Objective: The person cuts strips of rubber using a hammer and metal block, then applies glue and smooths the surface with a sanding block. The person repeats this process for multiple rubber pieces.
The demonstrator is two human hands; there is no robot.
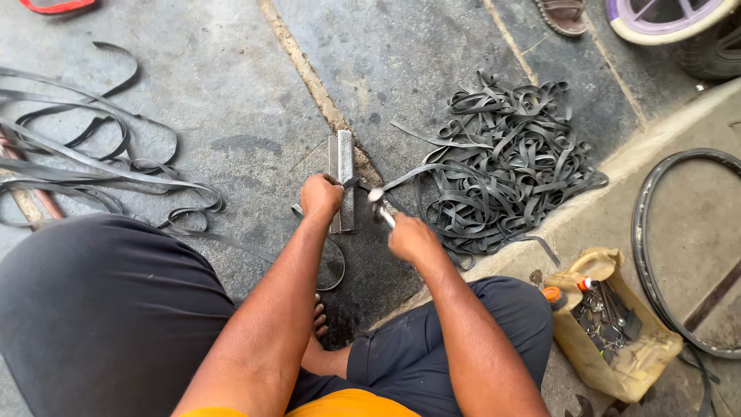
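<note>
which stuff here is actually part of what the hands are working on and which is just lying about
In use:
left hand pinning a rubber strip
metal block under it
right hand with a hammer

Lying about:
pile of cut rubber strips
long strips
cut-open can of tools
tyre
sandal
small wheel

The heap of rubber strips (505, 166) is black, as are the long bands (85, 166). The metal bar (341, 166) is dull grey on a grey, stained concrete floor (231, 93). The cut-open can (617, 363) is yellowish-tan; the wheel rim (664, 19) is white and purple.
</note>
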